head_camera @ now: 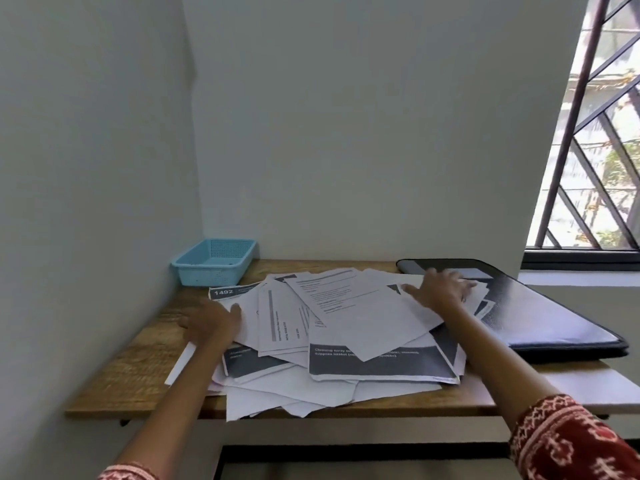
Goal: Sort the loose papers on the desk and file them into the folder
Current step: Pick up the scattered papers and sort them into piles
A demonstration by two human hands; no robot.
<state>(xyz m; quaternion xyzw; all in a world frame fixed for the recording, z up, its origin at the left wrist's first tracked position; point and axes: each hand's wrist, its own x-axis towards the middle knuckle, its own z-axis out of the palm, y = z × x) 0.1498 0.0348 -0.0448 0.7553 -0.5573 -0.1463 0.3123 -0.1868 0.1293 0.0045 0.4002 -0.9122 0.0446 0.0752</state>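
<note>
On the wooden desk lies a messy pile of loose papers. Left hand rests flat on its left side; right hand lies spread on its right side. Beside it sits the dark folder, closed. Blue basket stands in the corner.

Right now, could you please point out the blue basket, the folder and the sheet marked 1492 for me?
blue basket [194, 264]: head view, on its front rim.
folder [540, 313]: head view, on the bare dark cover.
sheet marked 1492 [224, 292]: head view, on its dark printed header.
</note>
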